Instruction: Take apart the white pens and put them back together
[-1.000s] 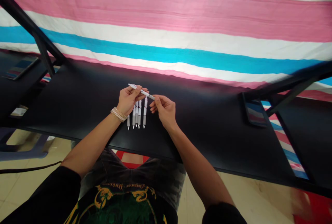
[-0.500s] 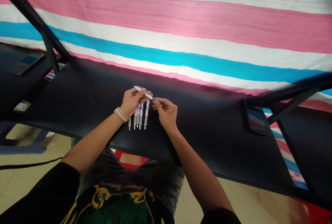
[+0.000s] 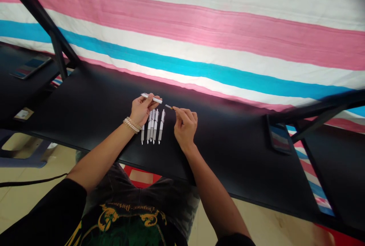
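Note:
My left hand (image 3: 142, 110), with a beaded bracelet at its wrist, pinches a white pen barrel (image 3: 156, 100) above the black table. Its clip end points up and left, its other end to the right. Between the fingertips of my right hand (image 3: 186, 126) is a thin pen refill (image 3: 169, 107), its pale end turned toward the barrel with a small gap between. Below the hands lie several white pens with grey grips (image 3: 161, 127), side by side with their metal tips toward me. My left hand partly covers the leftmost one.
A black table (image 3: 228, 151) runs across the view. A striped cloth (image 3: 199, 29) hangs behind it. Dark metal supports (image 3: 42, 16) stand left and right. One phone-like dark slab (image 3: 280, 137) lies at the right, another flat device (image 3: 30, 67) at the far left.
My right hand has drawn away to the right and the refill now shows apart from the barrel. My left hand has shifted slightly left with the barrel.

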A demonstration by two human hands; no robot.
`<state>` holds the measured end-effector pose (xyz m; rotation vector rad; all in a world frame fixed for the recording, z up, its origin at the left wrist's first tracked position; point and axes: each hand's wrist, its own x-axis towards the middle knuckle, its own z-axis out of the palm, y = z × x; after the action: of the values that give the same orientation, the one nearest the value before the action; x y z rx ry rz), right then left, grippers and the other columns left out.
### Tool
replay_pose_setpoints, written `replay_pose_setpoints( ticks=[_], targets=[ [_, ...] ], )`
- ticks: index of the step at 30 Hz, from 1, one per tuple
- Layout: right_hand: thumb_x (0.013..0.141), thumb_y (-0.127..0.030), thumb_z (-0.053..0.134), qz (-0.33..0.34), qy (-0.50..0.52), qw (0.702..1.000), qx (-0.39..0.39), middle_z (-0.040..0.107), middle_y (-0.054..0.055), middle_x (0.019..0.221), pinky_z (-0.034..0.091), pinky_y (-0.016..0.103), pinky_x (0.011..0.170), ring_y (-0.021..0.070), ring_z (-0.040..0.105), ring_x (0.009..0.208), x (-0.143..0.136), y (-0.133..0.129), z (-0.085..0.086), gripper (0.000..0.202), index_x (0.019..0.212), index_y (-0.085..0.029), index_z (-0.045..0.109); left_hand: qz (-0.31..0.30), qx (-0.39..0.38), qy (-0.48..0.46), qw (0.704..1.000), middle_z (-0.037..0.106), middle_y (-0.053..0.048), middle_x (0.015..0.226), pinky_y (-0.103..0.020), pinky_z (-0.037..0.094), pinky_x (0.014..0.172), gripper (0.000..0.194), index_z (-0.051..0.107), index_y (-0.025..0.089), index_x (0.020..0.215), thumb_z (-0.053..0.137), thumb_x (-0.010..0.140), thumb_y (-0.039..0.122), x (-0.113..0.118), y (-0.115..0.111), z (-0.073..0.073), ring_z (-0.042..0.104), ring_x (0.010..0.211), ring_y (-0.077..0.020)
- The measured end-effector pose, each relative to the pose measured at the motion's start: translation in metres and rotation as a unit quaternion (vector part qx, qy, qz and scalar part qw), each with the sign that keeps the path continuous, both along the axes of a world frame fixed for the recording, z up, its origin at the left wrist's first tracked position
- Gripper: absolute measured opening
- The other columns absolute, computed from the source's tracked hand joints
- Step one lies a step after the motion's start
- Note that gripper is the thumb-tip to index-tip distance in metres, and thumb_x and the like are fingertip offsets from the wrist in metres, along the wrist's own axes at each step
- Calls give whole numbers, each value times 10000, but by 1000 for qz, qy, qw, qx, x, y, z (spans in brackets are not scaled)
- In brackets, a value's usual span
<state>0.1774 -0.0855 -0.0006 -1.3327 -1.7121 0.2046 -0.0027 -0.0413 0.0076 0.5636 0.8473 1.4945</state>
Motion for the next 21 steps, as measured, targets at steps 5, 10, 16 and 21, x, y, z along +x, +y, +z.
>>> replay_pose_setpoints(
  ticks=[5,10,16,21],
  targets=[
    [1012,-274,471,-3,41,999,8,704,46,964,432,380,842,206,564,843,1,1,4,291,1146,-279,730,5,-4,-23,1000,762,-101,929,-355,582,951,220,663,109,875,786,820,283,-2,2,-1,751,926,-190],
    [1004,-259,485,12,34,999,8,695,55,945,440,380,840,217,545,867,-5,-2,2,285,1126,-273,742,-40,-9,-7,999,761,-116,932,-376,587,945,253,664,105,879,802,801,302,6,-5,0,754,912,-205],
    [997,-208,461,7,32,999,-21,669,69,952,460,393,851,231,551,914,-5,-5,1,322,1150,-293,732,-41,-23,-4,999,762,-106,933,-377,587,963,264,669,112,861,833,760,293,6,-8,2,751,938,-211],
    [986,-182,459,29,18,999,-31,648,76,1012,499,390,848,243,559,967,-6,-7,-3,331,1165,-302,709,-65,-28,25,997,763,-118,943,-388,611,928,280,693,118,862,838,750,328,10,-11,-1,748,960,-249]
  ],
)
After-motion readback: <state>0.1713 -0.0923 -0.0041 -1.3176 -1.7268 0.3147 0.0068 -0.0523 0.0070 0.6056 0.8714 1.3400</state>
